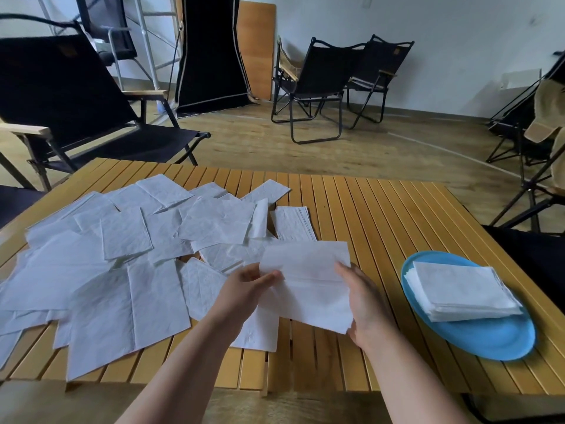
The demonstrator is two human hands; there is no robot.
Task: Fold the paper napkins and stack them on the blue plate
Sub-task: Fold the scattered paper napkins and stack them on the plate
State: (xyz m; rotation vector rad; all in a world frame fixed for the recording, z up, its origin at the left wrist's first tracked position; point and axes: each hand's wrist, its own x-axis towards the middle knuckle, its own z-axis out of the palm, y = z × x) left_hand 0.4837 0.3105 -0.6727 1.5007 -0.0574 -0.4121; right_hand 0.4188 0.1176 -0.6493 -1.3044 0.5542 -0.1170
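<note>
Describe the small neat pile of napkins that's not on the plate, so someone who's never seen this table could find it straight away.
Start at the slatted wooden table and the big loose spread of white napkins covering its left half. At that spread's far right edge, just beyond the napkin held in both hands, sits the small pile. Unlike the scattered single sheets, it is a squared-up stack with layered edges, lying directly on the wood.

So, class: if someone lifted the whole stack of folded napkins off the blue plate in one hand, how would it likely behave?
The stack of folded napkins is probably light and floppy; its edges already splay unevenly. Loose layers may well slide apart or fan out unless pinched firmly. The blue plate under it looks smooth, so a push would likely slide the stack.
</note>
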